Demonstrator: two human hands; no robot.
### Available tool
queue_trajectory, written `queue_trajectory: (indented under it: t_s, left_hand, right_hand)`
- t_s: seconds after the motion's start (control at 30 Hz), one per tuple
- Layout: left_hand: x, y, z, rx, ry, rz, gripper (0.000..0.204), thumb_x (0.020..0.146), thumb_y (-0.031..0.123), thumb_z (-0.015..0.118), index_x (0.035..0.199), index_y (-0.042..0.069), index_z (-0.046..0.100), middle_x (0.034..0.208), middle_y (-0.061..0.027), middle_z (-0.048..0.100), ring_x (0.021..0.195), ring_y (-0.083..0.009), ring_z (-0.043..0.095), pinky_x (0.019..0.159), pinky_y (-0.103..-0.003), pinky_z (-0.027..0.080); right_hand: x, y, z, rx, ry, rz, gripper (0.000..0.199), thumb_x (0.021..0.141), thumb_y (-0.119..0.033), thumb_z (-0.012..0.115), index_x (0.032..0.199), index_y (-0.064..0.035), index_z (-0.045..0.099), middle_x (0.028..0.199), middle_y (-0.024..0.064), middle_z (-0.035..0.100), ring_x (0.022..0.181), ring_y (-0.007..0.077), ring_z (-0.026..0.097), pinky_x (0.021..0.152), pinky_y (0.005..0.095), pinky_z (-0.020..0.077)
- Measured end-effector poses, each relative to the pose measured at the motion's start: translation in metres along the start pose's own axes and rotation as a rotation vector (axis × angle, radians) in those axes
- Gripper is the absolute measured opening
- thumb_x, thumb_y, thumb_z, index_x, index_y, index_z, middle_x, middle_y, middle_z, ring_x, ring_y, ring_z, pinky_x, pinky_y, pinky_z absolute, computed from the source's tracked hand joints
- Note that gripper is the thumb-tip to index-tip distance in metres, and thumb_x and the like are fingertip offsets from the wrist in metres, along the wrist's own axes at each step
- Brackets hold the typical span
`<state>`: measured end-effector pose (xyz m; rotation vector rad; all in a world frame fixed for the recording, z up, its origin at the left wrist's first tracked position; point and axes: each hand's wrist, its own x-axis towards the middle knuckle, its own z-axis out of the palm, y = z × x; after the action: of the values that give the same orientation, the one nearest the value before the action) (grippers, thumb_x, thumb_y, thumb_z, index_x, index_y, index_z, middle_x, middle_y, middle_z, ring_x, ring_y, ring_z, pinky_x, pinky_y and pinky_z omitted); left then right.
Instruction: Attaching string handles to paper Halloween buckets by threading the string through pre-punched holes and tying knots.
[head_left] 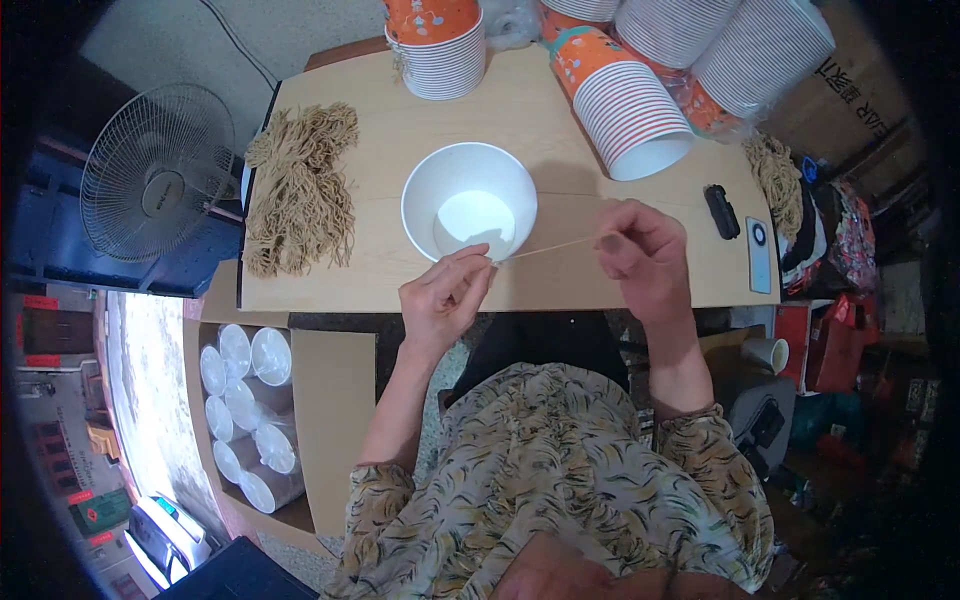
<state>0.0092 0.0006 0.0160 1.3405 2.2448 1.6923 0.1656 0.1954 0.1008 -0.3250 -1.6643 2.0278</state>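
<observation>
A thin tan string (548, 247) stretches between my two hands over the near part of the table. My left hand (443, 300) pinches one end, its fingertips close to the near rim of a white paper bucket (424, 200). My right hand (648, 262) has its fingers closed on the string's other end, to the right of the bucket. The bucket stands upright with its mouth facing up, and I see nothing inside but a shadow. A heap of similar tan strings (303, 195) lies at the table's left side.
Stacked white paper buckets (440, 65) stand at the back, and another stack (630, 115) lies tilted at back right. A black object (721, 212) and a phone (759, 255) lie at right. Left are a fan (160, 165) and a carton (335, 430) of wrapped bucket stacks.
</observation>
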Motion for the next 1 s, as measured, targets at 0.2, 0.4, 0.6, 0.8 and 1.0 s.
queue_trajectory:
  t_s: [0.2,0.4,0.6,0.8,1.0]
  left_hand:
    - [0.002,0.004,-0.004,0.051,-0.045,-0.018,0.017,0.082,0.008,0.079,0.099,0.007,0.076,0.102,-0.0092,0.075,0.063,-0.0107,0.069,0.057,-0.024,0.055]
    - [0.021,0.014,-0.040,0.335,-0.060,0.018,0.049,0.076,0.015,0.083,0.122,0.017,0.069,0.125,-0.0084,0.067,0.091,-0.0244,0.073,0.073,-0.033,0.062]
    - [0.030,0.001,-0.037,0.501,-0.090,0.251,0.014,0.078,0.014,0.079,0.089,0.011,0.071,0.086,-0.0030,0.066,0.069,-0.0225,0.067,0.060,-0.034,0.055]
    - [0.045,0.023,0.007,0.750,-0.053,0.162,0.016,0.086,0.022,0.071,0.084,0.009,0.062,0.079,-0.0076,0.063,0.058,-0.0242,0.067,0.048,-0.036,0.052]
    - [0.050,0.038,0.032,0.366,-0.069,-0.035,0.013,0.093,0.016,0.065,0.099,0.005,0.069,0.081,-0.0120,0.069,0.057,-0.0267,0.067,0.051,-0.035,0.053]
  right_hand:
    - [0.003,0.000,0.004,0.191,0.057,-0.021,0.012,0.094,-0.012,0.069,0.095,-0.0013,0.064,0.072,-0.0052,0.054,0.059,0.0024,0.044,0.052,0.0189,0.0332]
    - [0.010,-0.005,0.004,0.119,0.166,-0.066,0.013,0.096,-0.013,0.067,0.097,-0.0007,0.065,0.069,-0.0049,0.054,0.055,0.0020,0.042,0.050,0.0190,0.0313]
    - [0.011,-0.004,0.020,0.071,0.129,-0.014,0.015,0.097,-0.015,0.065,0.098,-0.0001,0.064,0.069,-0.0042,0.052,0.053,0.0013,0.037,0.048,0.0200,0.0281]
    - [0.010,0.010,0.036,0.311,0.061,0.100,0.015,0.098,-0.018,0.065,0.097,-0.0027,0.066,0.066,-0.0066,0.049,0.052,0.0018,0.037,0.046,0.0198,0.0268]
    - [0.007,0.033,0.043,0.419,0.140,0.193,0.017,0.098,-0.019,0.064,0.100,-0.0027,0.064,0.065,-0.0058,0.046,0.050,0.0021,0.034,0.044,0.0198,0.0250]
